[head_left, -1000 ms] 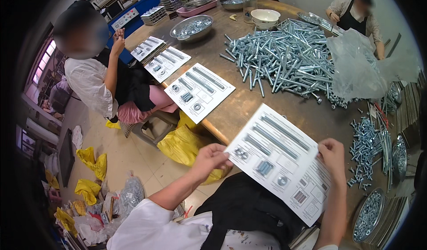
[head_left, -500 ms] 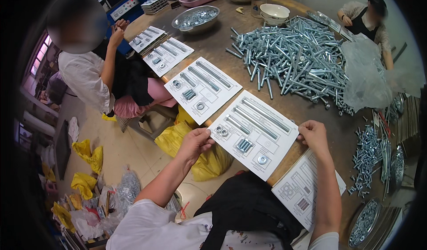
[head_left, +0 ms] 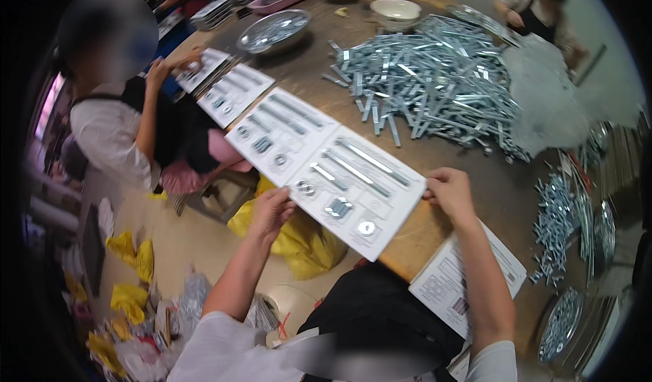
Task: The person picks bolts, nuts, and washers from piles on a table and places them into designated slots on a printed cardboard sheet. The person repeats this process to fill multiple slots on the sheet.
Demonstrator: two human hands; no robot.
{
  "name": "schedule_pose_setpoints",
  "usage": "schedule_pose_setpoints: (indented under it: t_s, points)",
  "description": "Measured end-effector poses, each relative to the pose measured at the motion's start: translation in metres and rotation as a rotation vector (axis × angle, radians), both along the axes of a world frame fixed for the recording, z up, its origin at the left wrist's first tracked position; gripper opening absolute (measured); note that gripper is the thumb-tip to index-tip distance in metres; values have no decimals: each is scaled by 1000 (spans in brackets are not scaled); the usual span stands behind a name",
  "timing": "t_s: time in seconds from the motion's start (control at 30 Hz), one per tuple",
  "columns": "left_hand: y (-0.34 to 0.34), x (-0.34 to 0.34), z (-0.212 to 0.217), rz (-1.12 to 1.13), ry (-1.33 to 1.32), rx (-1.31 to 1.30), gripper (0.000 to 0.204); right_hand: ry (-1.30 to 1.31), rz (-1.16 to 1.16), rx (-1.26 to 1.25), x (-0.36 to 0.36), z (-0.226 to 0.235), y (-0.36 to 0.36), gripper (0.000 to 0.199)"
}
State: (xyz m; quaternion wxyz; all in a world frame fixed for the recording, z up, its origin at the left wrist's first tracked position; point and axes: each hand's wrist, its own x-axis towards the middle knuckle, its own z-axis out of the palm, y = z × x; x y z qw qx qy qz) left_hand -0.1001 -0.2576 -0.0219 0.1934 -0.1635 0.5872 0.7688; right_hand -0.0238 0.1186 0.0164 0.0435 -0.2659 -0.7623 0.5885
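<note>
My left hand (head_left: pixel 273 211) pinches the near left corner of a white printed card (head_left: pixel 388 211). My right hand (head_left: pixel 448 190) grips the same card by its right corner. Long and short bolts, nuts, a group of small cylindrical parts and a washer are laid out on it. Its left side lies against a second loaded card (head_left: pixel 297 156), and it partly overhangs the table edge. Beneath my right forearm is a stack of printed cards (head_left: pixel 438 283), apart from the held one. Motion blur softens the small parts.
A large heap of bolts (head_left: pixel 428 76) covers the table beyond, beside a clear plastic bag (head_left: pixel 547 103). Smaller bolts (head_left: pixel 553 226) lie at right near a metal bowl (head_left: pixel 560 324). One co-worker (head_left: pixel 112 131) sits at left, another (head_left: pixel 540 15) at far right. Yellow bags (head_left: pixel 299 246) are below.
Both my hands have shifted the held card leftward, closing on the neighbouring card and widening the space to the stack. The left co-worker's hand has lowered to the farthest card. The view has shifted.
</note>
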Motion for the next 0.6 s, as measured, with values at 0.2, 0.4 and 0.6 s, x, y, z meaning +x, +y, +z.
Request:
schedule_pose_setpoints:
  t_s: [0.2,0.4,0.6]
  points:
    - [-39,-47,-26,-86,97,10,23,106,-14,39,-19,-17,-14,16]
    - [-49,-47,-36,-172,104,14,48,193,94,215,4,7,9,23]
    - [-37,20,15,-581,-185,-202,35,-32,-311,823,128,56,165,39]
